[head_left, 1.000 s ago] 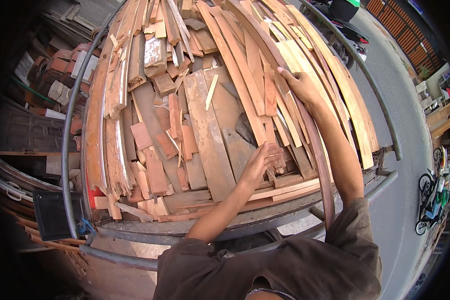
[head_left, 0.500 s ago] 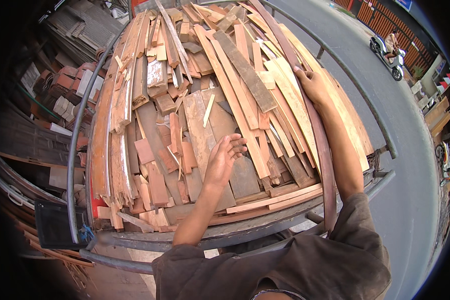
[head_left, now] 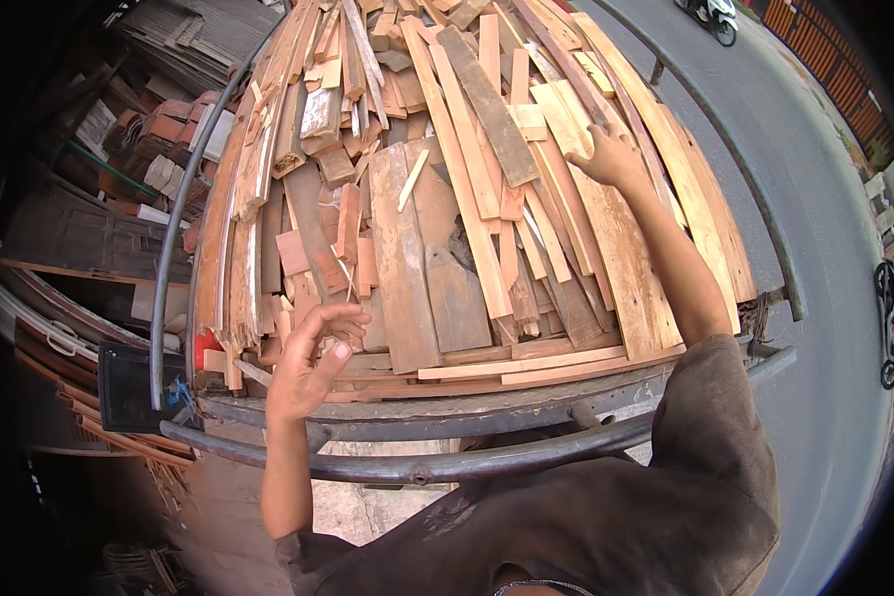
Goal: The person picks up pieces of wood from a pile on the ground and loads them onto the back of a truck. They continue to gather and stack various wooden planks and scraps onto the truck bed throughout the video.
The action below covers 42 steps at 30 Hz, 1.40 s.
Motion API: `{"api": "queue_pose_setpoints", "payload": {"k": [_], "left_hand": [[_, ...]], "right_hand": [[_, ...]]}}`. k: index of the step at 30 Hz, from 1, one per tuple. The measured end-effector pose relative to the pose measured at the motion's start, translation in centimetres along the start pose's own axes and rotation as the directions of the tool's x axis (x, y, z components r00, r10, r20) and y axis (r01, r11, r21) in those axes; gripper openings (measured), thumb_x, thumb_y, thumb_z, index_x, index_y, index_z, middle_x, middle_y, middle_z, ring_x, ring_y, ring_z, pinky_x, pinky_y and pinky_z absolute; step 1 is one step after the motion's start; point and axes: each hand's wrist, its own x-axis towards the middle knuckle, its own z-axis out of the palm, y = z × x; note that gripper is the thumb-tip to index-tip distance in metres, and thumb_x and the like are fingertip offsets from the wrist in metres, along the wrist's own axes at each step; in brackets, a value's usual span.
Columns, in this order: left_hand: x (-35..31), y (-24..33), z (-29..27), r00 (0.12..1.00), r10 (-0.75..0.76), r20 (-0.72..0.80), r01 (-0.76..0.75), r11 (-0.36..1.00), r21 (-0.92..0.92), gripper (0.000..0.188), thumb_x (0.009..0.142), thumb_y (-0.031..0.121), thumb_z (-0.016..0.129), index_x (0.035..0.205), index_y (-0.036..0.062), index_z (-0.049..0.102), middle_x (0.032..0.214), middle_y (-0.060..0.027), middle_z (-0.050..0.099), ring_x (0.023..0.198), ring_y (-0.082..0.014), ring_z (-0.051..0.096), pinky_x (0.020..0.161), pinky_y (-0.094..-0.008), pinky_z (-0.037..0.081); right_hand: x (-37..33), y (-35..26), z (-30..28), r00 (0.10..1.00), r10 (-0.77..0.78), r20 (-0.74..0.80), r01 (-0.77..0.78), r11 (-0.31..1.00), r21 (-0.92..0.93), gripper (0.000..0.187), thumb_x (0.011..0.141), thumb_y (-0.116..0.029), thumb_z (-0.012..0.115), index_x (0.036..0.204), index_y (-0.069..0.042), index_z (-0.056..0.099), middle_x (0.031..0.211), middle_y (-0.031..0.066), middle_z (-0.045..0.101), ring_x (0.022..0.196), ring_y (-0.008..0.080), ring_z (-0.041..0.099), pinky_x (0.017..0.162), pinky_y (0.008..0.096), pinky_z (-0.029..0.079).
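A cart with a dark metal rail carries a big heap of scrap wooden planks. My left hand hovers over the near left corner of the heap with fingers curled and apart, holding nothing. My right hand reaches far out and rests with its fingers on a long pale plank on the right side of the pile; whether it grips the plank is unclear. A wide brown board lies in the middle between my hands.
Curved metal bars run along the cart's left side and right side. Stacked timber and bricks lie to the left. A grey road runs on the right, with a motorbike at the top and a bicycle at the edge.
My left hand has pulled back from the middle of the pile toward the near left corner and lifted. My right hand stays on the long planks at the right.
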Motion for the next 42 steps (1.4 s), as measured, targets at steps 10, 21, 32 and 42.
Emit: {"api": "queue_pose_setpoints", "payload": {"k": [10,21,32,42], "left_hand": [[-4.9,-9.3,2.0,0.955,-0.274,-0.118,0.284,0.717,0.637,0.051,0.091,0.029,0.070,0.131,0.0004,0.056,0.129,-0.0247,0.059,0.118,-0.0443,0.058,0.100,-0.0475,0.047],[-4.0,-10.3,2.6,0.952,-0.293,-0.088,0.272,0.677,0.684,0.054,0.090,0.030,0.070,0.132,-0.0004,0.054,0.129,-0.0265,0.059,0.117,-0.0467,0.058,0.097,-0.0500,0.048],[-3.4,-10.6,2.3,0.928,-0.369,-0.044,0.283,0.626,0.727,0.060,0.090,0.031,0.071,0.135,-0.0020,0.052,0.126,-0.0267,0.060,0.112,-0.0456,0.061,0.095,-0.0499,0.050],[-4.1,-9.5,1.8,0.957,-0.284,-0.050,0.233,0.659,0.716,0.058,0.091,0.032,0.069,0.134,-0.0034,0.052,0.129,-0.0249,0.058,0.116,-0.0440,0.058,0.101,-0.0497,0.045]], "right_hand": [[-5.6,14.7,11.5,0.994,0.025,-0.109,-0.039,0.991,-0.131,0.063,0.091,-0.043,0.062,0.142,-0.009,0.046,0.147,0.0179,0.046,0.133,0.0393,0.045,0.107,0.0537,0.038],[-5.9,13.9,9.5,0.968,0.132,-0.214,-0.187,0.948,-0.258,0.054,0.093,-0.046,0.061,0.132,-0.009,0.057,0.146,0.0216,0.047,0.134,0.0388,0.045,0.105,0.0586,0.037],[7.7,-9.3,14.2,0.971,0.227,0.078,-0.238,0.871,0.429,0.087,0.083,-0.057,0.071,0.139,0.006,0.047,0.132,0.0267,0.061,0.121,0.0420,0.059,0.104,0.0478,0.046],[9.9,-8.5,17.2,0.994,0.044,-0.104,0.010,0.881,0.473,0.057,0.098,-0.042,0.059,0.112,0.013,0.065,0.107,0.0339,0.068,0.101,0.0448,0.068,0.087,0.0466,0.053]]}}
